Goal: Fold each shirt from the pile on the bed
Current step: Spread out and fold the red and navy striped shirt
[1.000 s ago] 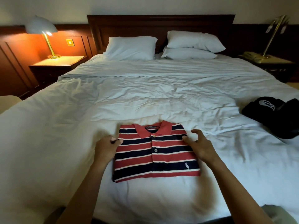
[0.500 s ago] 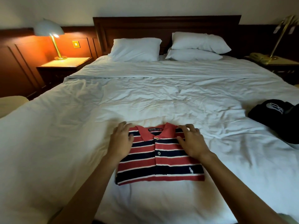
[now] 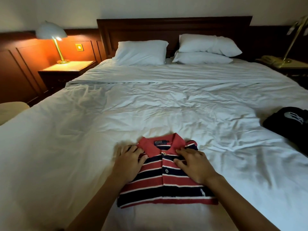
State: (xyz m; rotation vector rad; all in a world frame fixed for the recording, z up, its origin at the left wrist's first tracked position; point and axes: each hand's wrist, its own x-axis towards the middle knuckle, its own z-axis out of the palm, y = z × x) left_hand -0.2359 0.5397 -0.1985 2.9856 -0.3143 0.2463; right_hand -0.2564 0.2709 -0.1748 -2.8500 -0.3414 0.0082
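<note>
A folded polo shirt (image 3: 166,185) with red, navy and white stripes and a red collar lies on the white bed (image 3: 150,114) near its front edge. My left hand (image 3: 129,161) lies on the shirt's left shoulder with its fingers spread and flat. On the right shoulder rests my right hand (image 3: 194,164), its fingertips touching the collar's edge. Both hands press the fabric; neither grips it. A dark pile of clothing (image 3: 288,124) sits at the bed's right edge.
Three white pillows (image 3: 141,52) lean against the dark wooden headboard (image 3: 173,27). A lit lamp (image 3: 53,35) stands on the left nightstand (image 3: 68,67). On the right nightstand are a brass lamp (image 3: 295,37) and a telephone (image 3: 270,60).
Both hands slid from the shirt's sides up onto its shoulders beside the collar. The view moved closer to the bed.
</note>
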